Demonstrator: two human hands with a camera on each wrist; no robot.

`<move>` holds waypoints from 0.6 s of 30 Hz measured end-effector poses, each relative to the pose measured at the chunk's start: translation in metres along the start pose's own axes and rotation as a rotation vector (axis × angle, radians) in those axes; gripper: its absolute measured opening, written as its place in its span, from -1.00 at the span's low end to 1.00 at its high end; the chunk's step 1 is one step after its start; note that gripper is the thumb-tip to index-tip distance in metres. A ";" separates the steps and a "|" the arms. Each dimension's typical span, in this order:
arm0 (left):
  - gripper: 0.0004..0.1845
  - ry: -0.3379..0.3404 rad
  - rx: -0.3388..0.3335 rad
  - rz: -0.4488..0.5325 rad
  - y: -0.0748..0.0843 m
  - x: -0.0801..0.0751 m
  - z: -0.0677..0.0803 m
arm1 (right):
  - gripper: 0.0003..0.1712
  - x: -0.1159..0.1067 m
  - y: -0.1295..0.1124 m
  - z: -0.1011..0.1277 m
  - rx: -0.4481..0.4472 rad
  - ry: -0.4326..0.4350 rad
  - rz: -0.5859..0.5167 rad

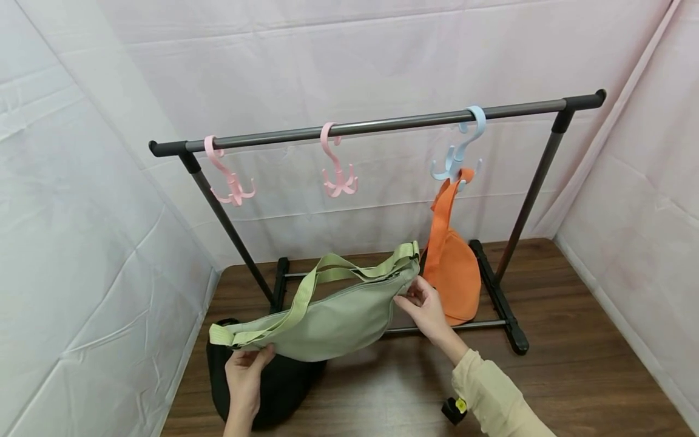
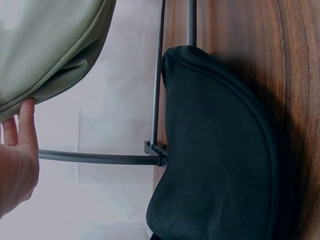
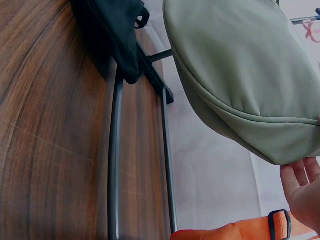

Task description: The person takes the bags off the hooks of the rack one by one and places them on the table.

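A light green shoulder bag (image 1: 338,321) is held up in front of the rack, its strap (image 1: 306,297) looped over the top. My left hand (image 1: 246,376) pinches its lower left end, thumb in front. At the other end, my right hand (image 1: 428,309) grips the bag's right side between thumb and fingers. In the left wrist view the left hand (image 2: 17,160) holds the bag's bottom edge; the right wrist view has the right hand (image 3: 304,187) at the bag's corner, its fingers partly hidden. A black bag (image 1: 289,388) lies on the wooden floor below the green one.
A dark metal rack (image 1: 393,123) spans the back. Two pink hooks (image 1: 338,176) and one light blue hook (image 1: 464,145) hang from its bar. An orange bag (image 1: 455,273) hangs from the blue hook. A small black item with a yellow patch (image 1: 454,409) lies beside the right sleeve.
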State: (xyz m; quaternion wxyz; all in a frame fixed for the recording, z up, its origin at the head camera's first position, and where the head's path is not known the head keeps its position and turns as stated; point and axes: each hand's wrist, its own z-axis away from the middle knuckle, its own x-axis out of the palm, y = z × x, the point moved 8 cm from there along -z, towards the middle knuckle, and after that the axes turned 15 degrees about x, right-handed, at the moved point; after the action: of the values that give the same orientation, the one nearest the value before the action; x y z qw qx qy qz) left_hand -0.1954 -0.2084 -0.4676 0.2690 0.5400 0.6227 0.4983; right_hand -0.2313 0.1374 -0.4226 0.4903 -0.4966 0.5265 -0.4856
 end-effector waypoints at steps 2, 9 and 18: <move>-0.69 -0.013 -0.008 -0.016 -0.001 0.002 0.001 | -0.73 -0.003 0.000 0.003 -0.013 0.023 0.005; -0.74 -0.053 -0.056 -0.101 -0.010 0.008 0.007 | -0.65 -0.019 0.030 0.004 0.021 0.076 -0.004; -0.83 -0.117 -0.186 -0.173 -0.026 0.013 0.022 | -0.67 -0.033 0.046 0.027 0.072 0.138 -0.005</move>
State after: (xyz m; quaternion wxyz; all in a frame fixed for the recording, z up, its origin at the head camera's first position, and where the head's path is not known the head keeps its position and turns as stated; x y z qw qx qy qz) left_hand -0.1898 -0.1865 -0.4963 0.3957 0.4851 0.6016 0.4962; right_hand -0.2059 0.1715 -0.4685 0.4694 -0.4453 0.5398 -0.5386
